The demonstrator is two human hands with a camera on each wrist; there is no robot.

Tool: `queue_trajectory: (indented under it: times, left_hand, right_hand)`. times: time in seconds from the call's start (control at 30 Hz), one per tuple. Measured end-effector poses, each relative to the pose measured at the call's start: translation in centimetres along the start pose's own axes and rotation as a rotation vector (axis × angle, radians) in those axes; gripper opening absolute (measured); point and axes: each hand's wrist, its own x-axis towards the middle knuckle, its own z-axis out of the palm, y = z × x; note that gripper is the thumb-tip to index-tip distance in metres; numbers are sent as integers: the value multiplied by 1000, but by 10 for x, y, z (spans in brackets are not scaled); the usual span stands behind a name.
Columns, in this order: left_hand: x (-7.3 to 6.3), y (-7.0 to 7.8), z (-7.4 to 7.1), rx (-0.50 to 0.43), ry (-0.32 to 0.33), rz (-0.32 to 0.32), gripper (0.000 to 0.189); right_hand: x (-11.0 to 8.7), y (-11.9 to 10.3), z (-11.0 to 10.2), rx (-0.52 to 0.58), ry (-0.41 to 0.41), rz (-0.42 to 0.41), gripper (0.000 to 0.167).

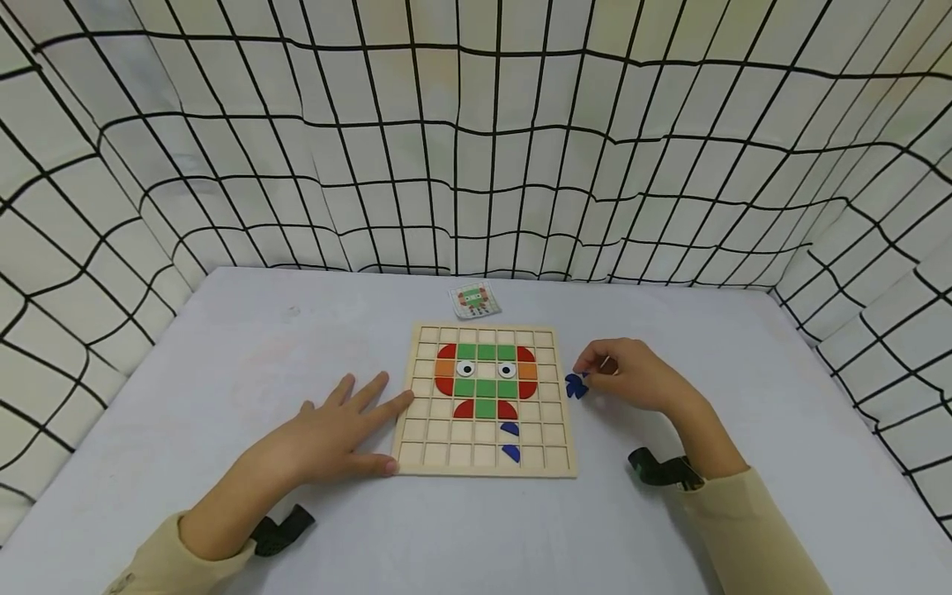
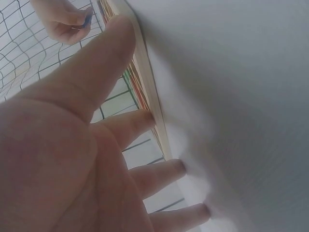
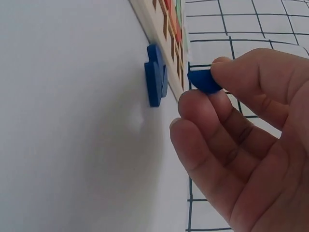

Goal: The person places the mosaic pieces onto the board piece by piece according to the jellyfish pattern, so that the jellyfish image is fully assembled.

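A square wooden grid board (image 1: 435, 455) lies on the table, partly filled with green, red and orange pieces, two round eye pieces and two blue half-round pieces (image 1: 510, 453) low on the right. My left hand (image 1: 327, 442) is spread at the board's left edge, its thumb and index fingertip touching the frame. Just beyond the right edge, my right hand (image 1: 632, 376) pinches a blue half-round piece (image 3: 204, 81) between thumb and fingers, raised off the table. Below it sits a small pile of blue pieces (image 3: 154, 77) beside the board.
Behind the board lies a small picture card (image 1: 474, 301) with a similar coloured figure. The white table (image 1: 312, 322) is bordered at the back and sides by black netting (image 1: 476, 149) over white walls. A black strap device (image 1: 658, 469) sits at the right wrist.
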Motion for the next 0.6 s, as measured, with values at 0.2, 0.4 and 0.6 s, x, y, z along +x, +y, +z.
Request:
queue_trajectory:
  times: [0.2, 0.4, 0.6]
  left_hand:
    - [1, 0, 1, 5, -5, -8, 90]
    - [0, 2, 0, 17, 1, -2, 90]
    - [-1, 3, -3, 27, 3, 2, 89]
  right_hand:
    - [-2, -14, 5, 74, -12, -39, 13]
    - [2, -30, 18, 126, -46, -104, 13]
    - [7, -50, 36, 136, -125, -152, 9]
